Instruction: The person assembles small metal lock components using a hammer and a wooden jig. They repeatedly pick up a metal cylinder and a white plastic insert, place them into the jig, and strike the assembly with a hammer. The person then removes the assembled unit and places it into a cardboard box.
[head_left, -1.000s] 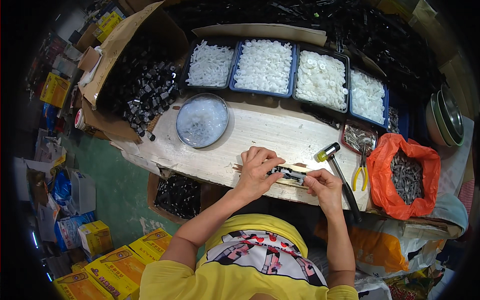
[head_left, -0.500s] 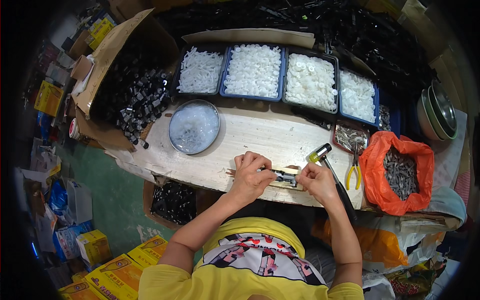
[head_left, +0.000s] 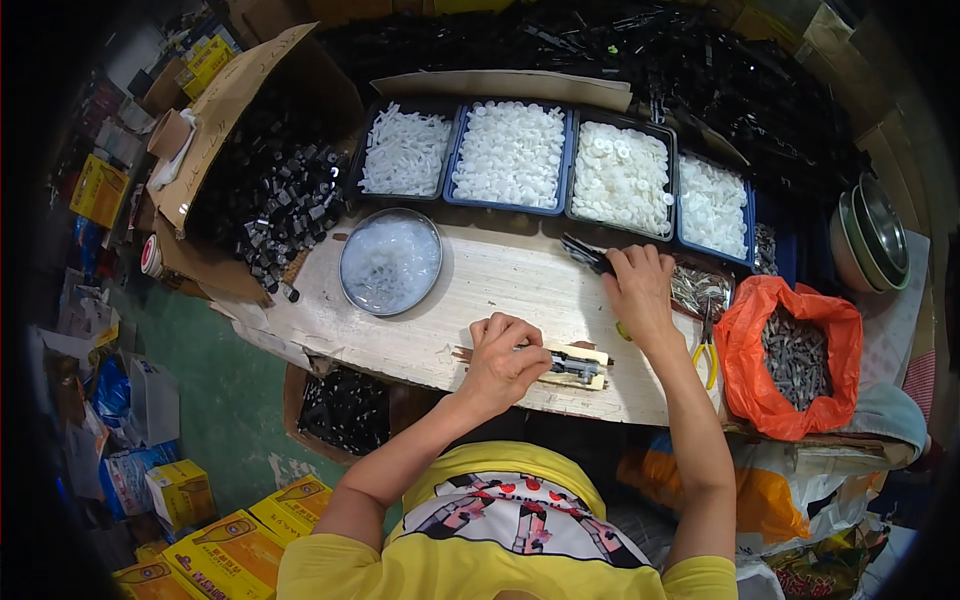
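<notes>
My left hand (head_left: pixel 503 362) is closed around the left end of a black and grey elongated assembly (head_left: pixel 572 368), which lies on a cream-coloured block (head_left: pixel 598 356) near the table's front edge. Farther back, my right hand (head_left: pixel 640 290) grips a slender black part (head_left: pixel 583 252), its free end pointing left toward the trays. Beneath that hand shows only a bit of the yellow-green head of a hammer (head_left: pixel 622 330); the rest is hidden under the hand and forearm. Yellow-handled pliers (head_left: pixel 708 362) lie right of the forearm.
Trays of white plastic parts (head_left: pixel 507 155) line the back. A round metal dish (head_left: pixel 390 262) sits left of centre, beside a cardboard box (head_left: pixel 240 90) spilling black pieces. At right are a tray of small metal pieces (head_left: pixel 700 285), an orange bag (head_left: pixel 740 350) of grey parts and stacked bowls (head_left: pixel 870 235).
My right hand has left the assembly and moved back and right, taking hold of the slender black part. The left hand stays on the assembly.
</notes>
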